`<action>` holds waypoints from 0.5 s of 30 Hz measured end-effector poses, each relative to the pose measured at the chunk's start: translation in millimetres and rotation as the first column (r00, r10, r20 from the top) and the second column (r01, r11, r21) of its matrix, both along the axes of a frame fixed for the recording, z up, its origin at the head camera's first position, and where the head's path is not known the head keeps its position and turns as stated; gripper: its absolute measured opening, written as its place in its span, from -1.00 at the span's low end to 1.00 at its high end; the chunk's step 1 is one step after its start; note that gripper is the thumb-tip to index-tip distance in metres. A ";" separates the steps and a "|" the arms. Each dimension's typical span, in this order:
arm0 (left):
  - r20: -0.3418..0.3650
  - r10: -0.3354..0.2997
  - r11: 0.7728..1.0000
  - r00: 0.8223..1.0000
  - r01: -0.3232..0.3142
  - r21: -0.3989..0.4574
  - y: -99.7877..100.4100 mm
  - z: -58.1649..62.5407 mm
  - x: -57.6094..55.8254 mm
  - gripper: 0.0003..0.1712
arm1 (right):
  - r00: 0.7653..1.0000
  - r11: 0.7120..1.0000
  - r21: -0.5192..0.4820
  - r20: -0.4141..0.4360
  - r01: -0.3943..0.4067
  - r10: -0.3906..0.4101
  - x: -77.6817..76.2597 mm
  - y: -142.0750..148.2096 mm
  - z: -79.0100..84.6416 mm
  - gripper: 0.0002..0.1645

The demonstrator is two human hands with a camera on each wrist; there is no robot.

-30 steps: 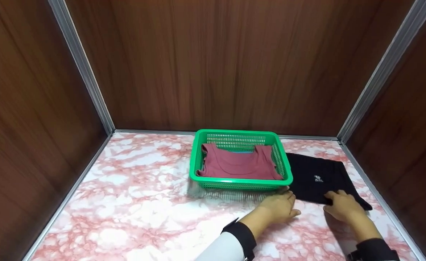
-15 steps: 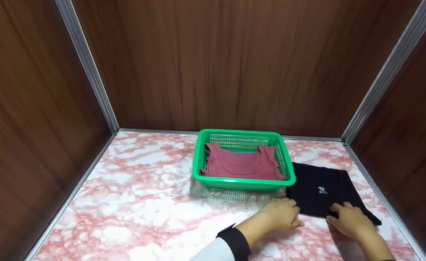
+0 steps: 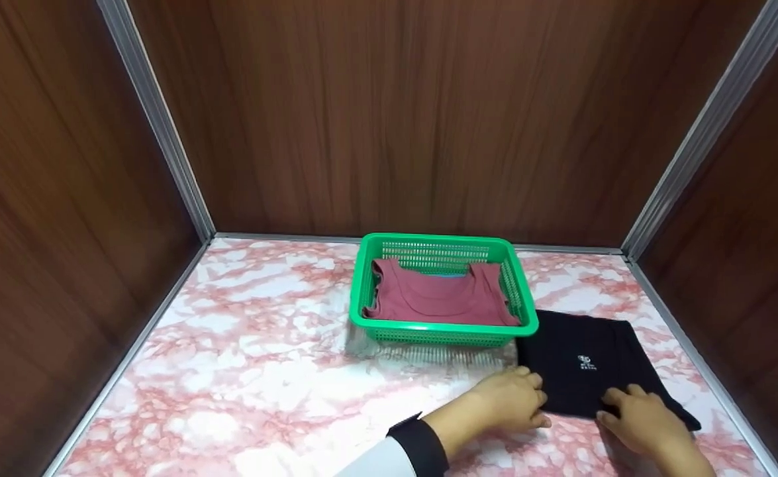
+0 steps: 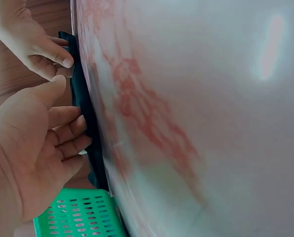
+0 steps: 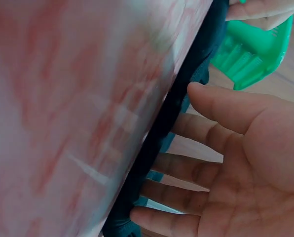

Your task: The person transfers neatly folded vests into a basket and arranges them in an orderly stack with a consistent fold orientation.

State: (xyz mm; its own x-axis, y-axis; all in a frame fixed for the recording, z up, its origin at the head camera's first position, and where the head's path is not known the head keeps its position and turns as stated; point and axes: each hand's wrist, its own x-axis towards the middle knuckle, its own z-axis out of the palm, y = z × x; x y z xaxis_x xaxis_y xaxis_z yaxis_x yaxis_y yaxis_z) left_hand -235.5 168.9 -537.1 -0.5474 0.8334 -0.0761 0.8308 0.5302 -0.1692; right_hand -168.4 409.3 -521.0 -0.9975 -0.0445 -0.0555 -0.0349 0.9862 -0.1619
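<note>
A folded black garment [image 3: 571, 368] with a small white print lies flat on the table, right of the green basket. My left hand [image 3: 508, 401] is at its near left corner, with the fingertips touching the cloth; the left wrist view shows the thumb apart from loosely bent fingers. My right hand [image 3: 647, 421] rests on its near right part. In the right wrist view, the right hand's fingers [image 5: 186, 168] reach out over the cloth, with the thumb apart. The green basket [image 3: 445, 328] holds a folded maroon tank top [image 3: 438, 298], with a bit of blue behind it.
The table [image 3: 243, 371] has a pink and white marbled top. Brown wood-grain panels [image 3: 389, 119] with grey metal edge strips [image 3: 163, 132] stand at its back and both sides. The basket stands near the back panel.
The black garment has slid toward me across the table, and both hands have come nearer along with it. The basket and the maroon tank top stay in place.
</note>
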 end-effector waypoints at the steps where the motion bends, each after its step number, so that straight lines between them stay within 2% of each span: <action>1: 0.002 -0.005 1.000 1.000 0.005 -0.010 -0.6 0.9 0.6 -0.38 | 1.000 1.000 -0.002 -0.001 -0.004 0.004 1.2 -0.6 -0.4 -0.47; 8: 0.016 -0.041 0.998 0.999 0.042 -0.037 -3.2 4.9 8.8 -0.40 | 1.000 1.000 0.000 -0.019 -0.013 0.013 14.8 -1.4 -6.6 -0.51; 15: 0.049 -0.032 0.998 0.998 0.035 -0.056 -4.4 6.9 20.3 -0.36 | 0.998 1.000 -0.006 -0.062 -0.025 0.024 29.3 -4.3 -8.2 -0.53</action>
